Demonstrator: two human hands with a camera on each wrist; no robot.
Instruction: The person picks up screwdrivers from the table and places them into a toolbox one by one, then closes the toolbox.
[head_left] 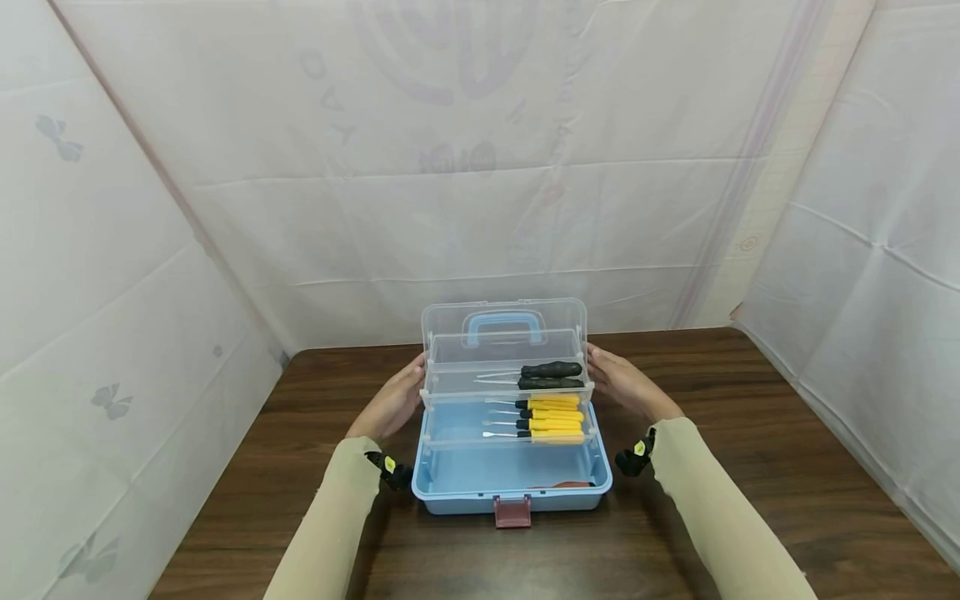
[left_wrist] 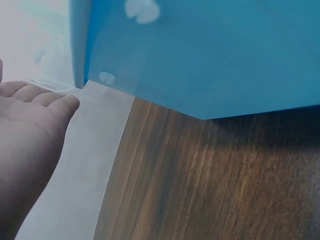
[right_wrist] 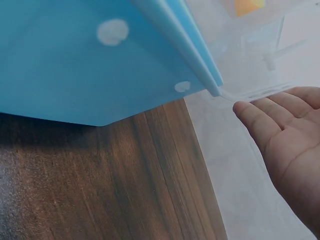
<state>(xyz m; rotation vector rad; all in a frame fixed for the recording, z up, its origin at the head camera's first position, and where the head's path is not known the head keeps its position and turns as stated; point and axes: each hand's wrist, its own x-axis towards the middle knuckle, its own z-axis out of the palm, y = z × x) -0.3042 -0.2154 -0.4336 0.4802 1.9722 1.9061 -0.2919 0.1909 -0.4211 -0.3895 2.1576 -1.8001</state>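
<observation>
A blue toolbox (head_left: 442,502) stands with its clear lid (head_left: 450,321) raised and its clear trays lifted in steps. Black-handled screwdrivers (head_left: 551,369) lie in the upper tray, and several yellow-handled screwdrivers (head_left: 555,419) lie in the lower one. Part of a reddish-orange item (head_left: 573,484) shows in the base. My left hand (head_left: 393,402) is at the lid's left side, its fingers extended by the lid's rear edge in the left wrist view. On the opposite side, my right hand (head_left: 628,385) has straight fingers (right_wrist: 260,122) against the lid's rear edge. In the head view, the lid partly hides both hands' fingertips.
The toolbox rests on a dark wooden table (head_left: 270,467). A maroon latch (head_left: 513,512) hangs at its front, and a blue handle (head_left: 504,318) is on the lid. White sheeting (head_left: 337,250) rises behind the table and on both sides.
</observation>
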